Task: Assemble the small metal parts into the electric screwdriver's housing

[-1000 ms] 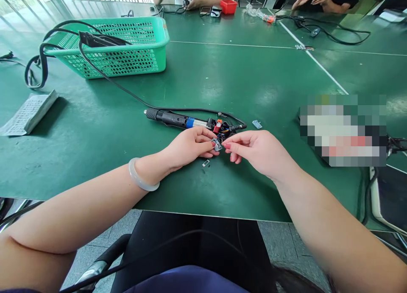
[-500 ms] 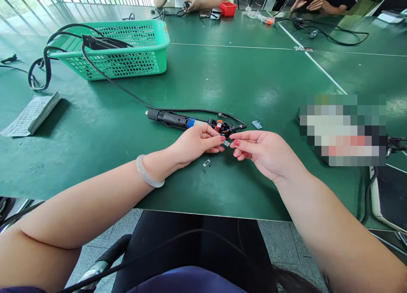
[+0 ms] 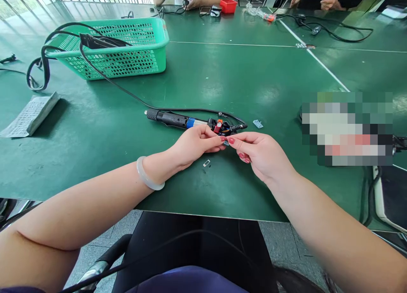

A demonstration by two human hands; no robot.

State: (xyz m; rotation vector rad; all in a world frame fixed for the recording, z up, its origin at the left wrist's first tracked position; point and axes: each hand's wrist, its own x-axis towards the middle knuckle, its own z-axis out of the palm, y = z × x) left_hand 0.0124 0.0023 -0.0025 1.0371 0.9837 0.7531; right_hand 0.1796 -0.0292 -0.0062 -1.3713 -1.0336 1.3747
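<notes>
My left hand (image 3: pixel 197 143) is closed in a pinch on a small light-grey flat piece (image 3: pixel 226 143), most of which the fingers hide. My right hand (image 3: pixel 263 154) meets it from the other side, thumb and forefinger pinched at the piece's right edge. Just behind the fingers lies a black pen-shaped device (image 3: pixel 173 119) with a blue band, its right end showing red parts and wires. Right of that end is another small pale-blue flat piece (image 3: pixel 257 124). In front of my hands lies a tiny white-rimmed rectangular part (image 3: pixel 206 163) with dark specks beside it.
A green mesh basket (image 3: pixel 124 62) holding black cables stands back left, and one cable (image 3: pixel 127 90) runs to the device. A paper-wrapped packet (image 3: pixel 34 113) lies at left, a blurred-out object (image 3: pixel 346 129) at right. Two people sit across the table near a red box (image 3: pixel 228 5).
My right hand has moved slightly left, and its thumb and forefinger have closed at the small flat piece. My left hand stays nearly still. A person's hands at the back right have shifted.
</notes>
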